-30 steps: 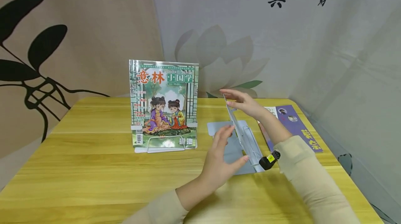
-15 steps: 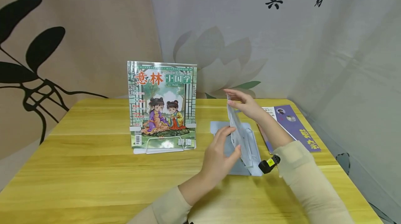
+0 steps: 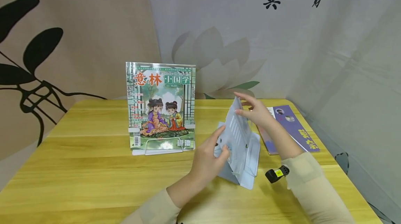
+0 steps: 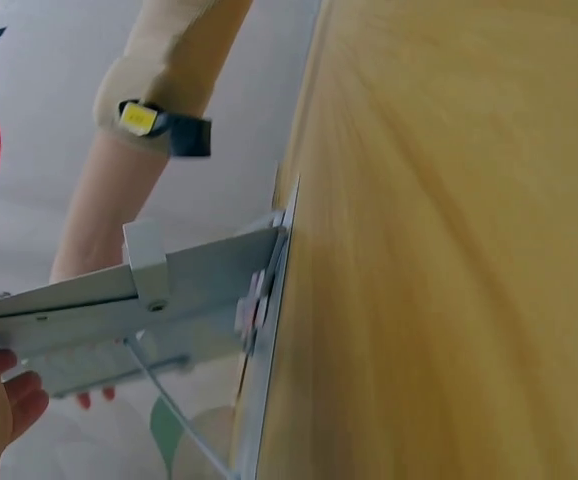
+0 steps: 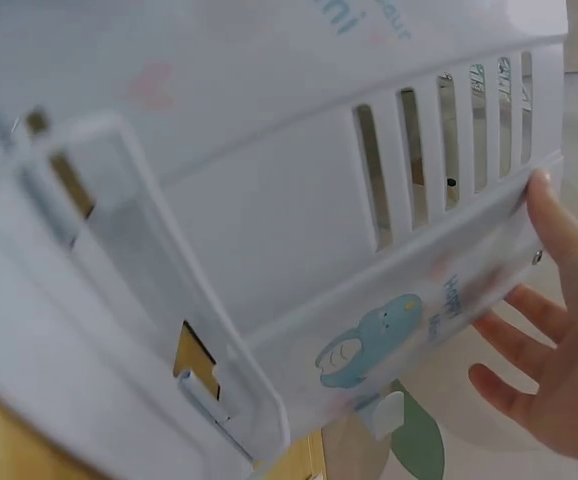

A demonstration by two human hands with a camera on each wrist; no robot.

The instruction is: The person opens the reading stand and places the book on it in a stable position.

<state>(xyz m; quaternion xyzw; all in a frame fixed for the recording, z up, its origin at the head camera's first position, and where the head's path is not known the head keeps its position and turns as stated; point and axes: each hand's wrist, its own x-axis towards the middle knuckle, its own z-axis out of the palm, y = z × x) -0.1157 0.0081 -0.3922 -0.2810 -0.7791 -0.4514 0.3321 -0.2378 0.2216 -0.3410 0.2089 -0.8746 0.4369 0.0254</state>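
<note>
A pale blue-white folding book stand (image 3: 237, 137) is raised on the table at centre right, its slotted panel tilted up from a flat base. My right hand (image 3: 261, 114) grips the panel's top right edge, thumb in front and fingers behind. Near the panel's left edge, my left hand (image 3: 206, 157) holds it between thumb and fingers. Slots, a small blue dinosaur print and a wire page holder show on the book stand (image 5: 259, 240) in the right wrist view. From the left wrist camera, the book stand (image 4: 199, 290) appears side-on, with a thin support rod (image 4: 179, 410) below the panel.
A magazine (image 3: 161, 109) with two cartoon figures stands upright at left, behind a wire holder (image 3: 164, 140). Right of the stand lies a purple book (image 3: 289, 126), partly behind my right arm. A printed curtain (image 3: 213, 15) hangs behind the wooden table (image 3: 94, 168).
The book stand has turned from nearly edge-on, so its slotted front now shows. My right hand has shifted a little right, and my left hand slightly left, both staying at the panel.
</note>
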